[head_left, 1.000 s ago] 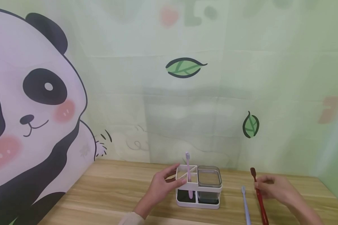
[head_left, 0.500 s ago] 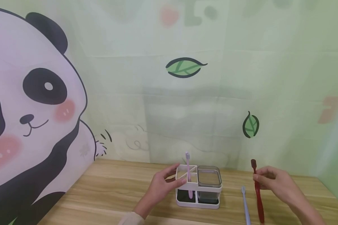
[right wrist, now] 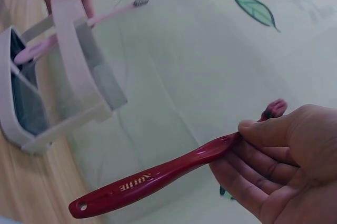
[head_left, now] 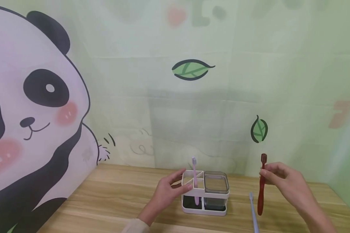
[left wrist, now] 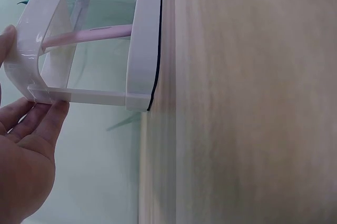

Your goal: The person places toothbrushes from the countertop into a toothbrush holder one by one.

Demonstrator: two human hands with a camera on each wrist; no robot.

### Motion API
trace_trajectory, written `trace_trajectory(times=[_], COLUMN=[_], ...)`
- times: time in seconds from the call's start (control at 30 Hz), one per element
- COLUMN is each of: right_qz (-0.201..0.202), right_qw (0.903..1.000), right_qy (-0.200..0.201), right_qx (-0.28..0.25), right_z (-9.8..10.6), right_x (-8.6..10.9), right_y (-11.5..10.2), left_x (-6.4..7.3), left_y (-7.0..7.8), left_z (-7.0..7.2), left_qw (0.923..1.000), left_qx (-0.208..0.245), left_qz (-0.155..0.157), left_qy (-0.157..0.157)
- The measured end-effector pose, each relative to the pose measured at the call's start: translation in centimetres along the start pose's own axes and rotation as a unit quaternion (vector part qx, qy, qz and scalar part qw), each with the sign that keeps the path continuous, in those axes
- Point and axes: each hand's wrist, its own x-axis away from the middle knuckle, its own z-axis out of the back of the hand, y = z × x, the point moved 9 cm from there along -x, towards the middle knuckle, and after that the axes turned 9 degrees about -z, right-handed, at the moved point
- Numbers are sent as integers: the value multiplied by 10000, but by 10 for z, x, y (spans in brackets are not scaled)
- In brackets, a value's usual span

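Note:
A white toothbrush holder (head_left: 204,213) stands on the wooden table. My left hand (head_left: 167,191) grips its upper left corner, thumb at the front and fingers at the side. In one divided slot leans a pink toothbrush (head_left: 195,178). To the holder's right, my right hand (head_left: 287,183) pinches a dark red toothbrush (head_left: 261,199) just below its head. The brush hangs nearly upright, head up, above the table. Gold lettering and a hole at the handle's end show on the red toothbrush (right wrist: 137,186) in the right wrist view. A light blue toothbrush (head_left: 253,212) lies between the holder and the red one.
A clear grey cup (head_left: 217,191) fills the right half of the holder. The wooden table (head_left: 113,197) ends against a green cloth backdrop (head_left: 128,84) with a printed panda and leaves.
My right hand has lifted the red toothbrush off the table and moved it up and slightly left, turning it more upright. The left hand and holder stay in place.

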Motion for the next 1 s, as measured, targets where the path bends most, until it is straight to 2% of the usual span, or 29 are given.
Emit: trace_trajectory(times=[0.2,0.43,1.0], right_qz=[335,775,810], right_qw=[9983,9915,9857], right_qy=[303,378,208], right_qx=[-371,-978,-1462], right_z=[-3,-15,-53], right_x=[5,12,10], right_y=[-26,-56,-92], left_x=[-1,0,0], left_y=[0,2,2], left_z=[1,0,0], left_qw=[9999,10000,10000], left_qx=[-120,-4,-28], left_qz=[-16,-22,-28], left_qy=[-17,-17,-31])
